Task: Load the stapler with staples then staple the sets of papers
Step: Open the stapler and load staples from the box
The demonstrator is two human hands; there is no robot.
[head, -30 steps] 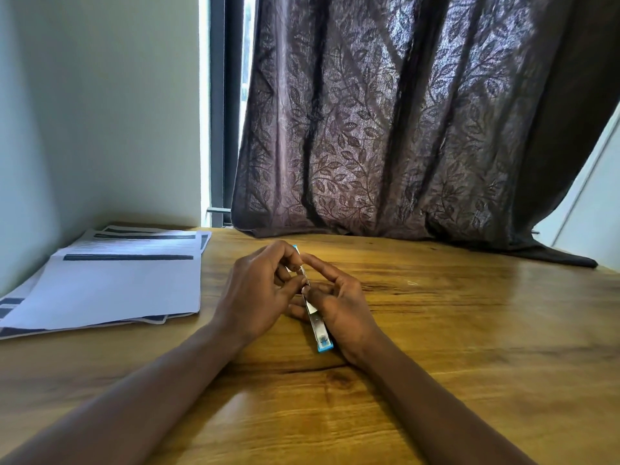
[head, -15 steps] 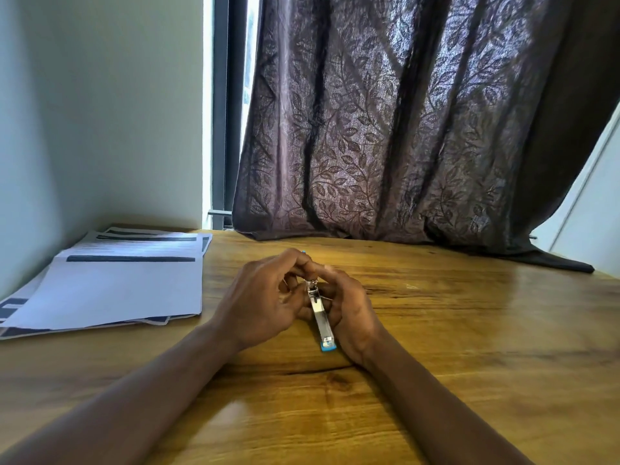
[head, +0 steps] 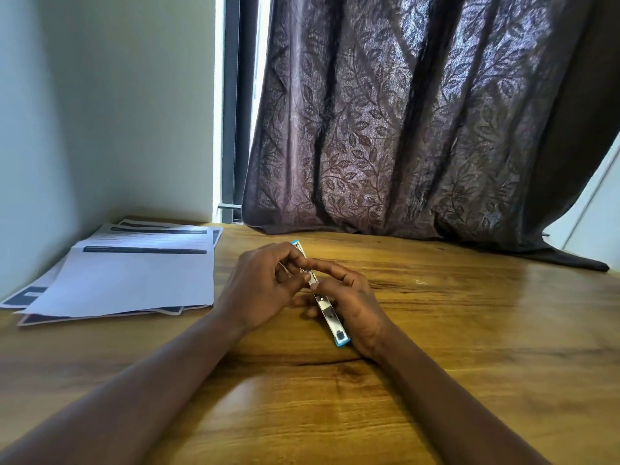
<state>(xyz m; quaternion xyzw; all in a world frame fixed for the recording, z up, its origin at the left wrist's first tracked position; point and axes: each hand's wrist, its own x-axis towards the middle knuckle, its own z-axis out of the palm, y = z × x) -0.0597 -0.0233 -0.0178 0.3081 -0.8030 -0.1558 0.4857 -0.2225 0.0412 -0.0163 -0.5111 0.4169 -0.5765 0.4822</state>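
Note:
A small blue stapler (head: 330,318) with a metal channel lies lengthwise between my hands on the wooden table (head: 469,347), its blue far end showing above my fingers. My right hand (head: 352,303) grips its side. My left hand (head: 261,290) pinches at the metal channel near the middle; whether staples sit under the fingertips is hidden. Sets of printed papers (head: 134,276) lie stacked and fanned at the table's left, about a hand's width from my left hand.
A dark leaf-patterned curtain (head: 402,129) hangs at the back and drapes onto the table's far edge. A pale wall (head: 100,112) borders the left. A tiny pale scrap (head: 420,282) lies right of my hands.
The stapler's blue far end has come into sight above my left fingers, as it was a second ago. My fingertips have shifted along the metal channel. The papers have not moved.

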